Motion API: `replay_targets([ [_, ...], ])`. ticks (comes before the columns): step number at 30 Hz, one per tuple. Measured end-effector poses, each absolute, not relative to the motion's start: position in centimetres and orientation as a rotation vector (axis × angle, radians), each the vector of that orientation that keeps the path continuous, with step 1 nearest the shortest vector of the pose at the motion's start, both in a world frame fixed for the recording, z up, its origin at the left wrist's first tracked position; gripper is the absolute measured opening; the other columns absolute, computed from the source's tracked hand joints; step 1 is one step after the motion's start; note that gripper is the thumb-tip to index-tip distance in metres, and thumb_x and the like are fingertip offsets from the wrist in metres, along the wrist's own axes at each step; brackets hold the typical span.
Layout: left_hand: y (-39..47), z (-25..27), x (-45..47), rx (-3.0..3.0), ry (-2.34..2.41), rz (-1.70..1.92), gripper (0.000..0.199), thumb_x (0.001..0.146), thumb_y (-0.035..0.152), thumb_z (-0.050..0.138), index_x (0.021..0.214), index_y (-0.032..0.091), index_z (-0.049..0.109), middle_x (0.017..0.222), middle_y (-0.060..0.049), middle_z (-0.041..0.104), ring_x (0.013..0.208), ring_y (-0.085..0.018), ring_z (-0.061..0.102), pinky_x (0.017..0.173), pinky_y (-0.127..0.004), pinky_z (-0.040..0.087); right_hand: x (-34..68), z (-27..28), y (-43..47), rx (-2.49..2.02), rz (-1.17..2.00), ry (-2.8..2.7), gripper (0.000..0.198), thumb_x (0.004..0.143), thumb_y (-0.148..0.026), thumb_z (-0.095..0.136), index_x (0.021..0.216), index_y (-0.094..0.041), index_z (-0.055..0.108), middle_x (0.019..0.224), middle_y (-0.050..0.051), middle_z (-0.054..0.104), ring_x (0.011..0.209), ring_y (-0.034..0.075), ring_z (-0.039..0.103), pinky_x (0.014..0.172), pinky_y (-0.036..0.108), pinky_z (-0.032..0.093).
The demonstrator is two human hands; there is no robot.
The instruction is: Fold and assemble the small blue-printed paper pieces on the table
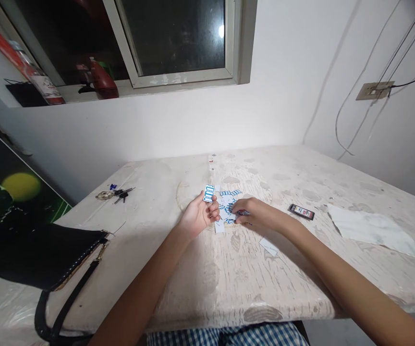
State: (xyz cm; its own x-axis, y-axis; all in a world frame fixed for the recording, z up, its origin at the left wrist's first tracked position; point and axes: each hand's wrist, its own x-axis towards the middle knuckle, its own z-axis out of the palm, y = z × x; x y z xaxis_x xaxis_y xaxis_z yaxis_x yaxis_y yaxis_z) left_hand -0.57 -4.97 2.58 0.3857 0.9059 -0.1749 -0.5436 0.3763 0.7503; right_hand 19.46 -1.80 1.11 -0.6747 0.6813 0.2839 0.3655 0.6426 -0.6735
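My left hand (201, 214) is closed on a small white card (209, 193) with blue outlined shapes, its thumb pressed along the card's edge. To the right, my right hand (252, 211) reaches down onto a loose pile of similar white and blue cards (227, 204), fingers bent over them. Whether it grips one of them is hidden. One card (219, 226) juts out of the pile towards me. Apart from the pile, nearer to me, lies a white slip with faint print (268, 247).
The patterned tablecloth (193, 288) covers the table. On the left are keys (121, 193) and a black bag (49, 254) with a strap. A dark labelled packet (301, 212) and a white cloth (373, 230) lie right. Bottles (103, 81) stand on the window sill.
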Motion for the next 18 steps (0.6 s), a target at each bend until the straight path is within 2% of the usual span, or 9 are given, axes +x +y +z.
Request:
replay_targets([
  [2,-4.97,2.54,-0.46,0.659,0.66,1.007,0.036,0.091,0.04,0.029,0.074,0.016,0.048,0.055,0.003,0.035,0.047,-0.011,0.039,0.05,-0.023,0.038,19.52,1.22,-1.74,-0.821,0.666,-2.467,0.018,0.079,-0.015,0.052,0.063,-0.018,0.061,0.067,0.004,0.059,0.062,0.016,0.048,0.062,0.029,0.036],
  [5,-5.01,2.57,-0.29,0.651,0.695,0.991,0.036,0.091,0.04,0.028,0.074,0.016,0.048,0.054,0.003,0.034,0.047,-0.011,0.039,0.049,-0.022,0.037,19.73,1.22,-1.43,-0.878,0.517,-2.476,0.026,0.082,-0.013,0.042,0.065,-0.018,0.06,0.068,0.006,0.059,0.061,0.016,0.048,0.06,0.03,0.036],
  [9,-5.09,2.58,0.01,0.656,0.751,0.959,0.037,0.091,0.041,0.027,0.074,0.016,0.048,0.054,0.003,0.034,0.046,-0.01,0.038,0.048,-0.022,0.037,20.25,1.24,-0.92,-0.852,0.623,-2.334,0.025,0.08,-0.011,0.042,0.081,-0.019,0.066,0.084,0.006,0.065,0.074,0.019,0.057,0.067,0.031,0.04],
  [11,-5.11,2.49,0.15,0.666,0.775,0.932,0.037,0.091,0.041,0.027,0.073,0.016,0.047,0.053,0.003,0.034,0.045,-0.01,0.038,0.049,-0.022,0.037,20.4,1.24,-0.82,-0.838,0.707,-2.273,0.025,0.079,-0.013,0.044,0.088,-0.019,0.067,0.085,0.005,0.066,0.074,0.018,0.058,0.066,0.03,0.041],
  [18,-4.77,1.75,0.29,0.697,0.798,0.851,0.038,0.091,0.044,0.025,0.074,0.017,0.046,0.052,0.003,0.038,0.045,-0.011,0.043,0.05,-0.022,0.039,20.13,1.58,-1.03,-0.939,0.995,-1.967,0.011,0.076,-0.024,0.056,0.083,-0.018,0.062,0.057,0.0,0.057,0.049,0.014,0.053,0.053,0.03,0.042],
])
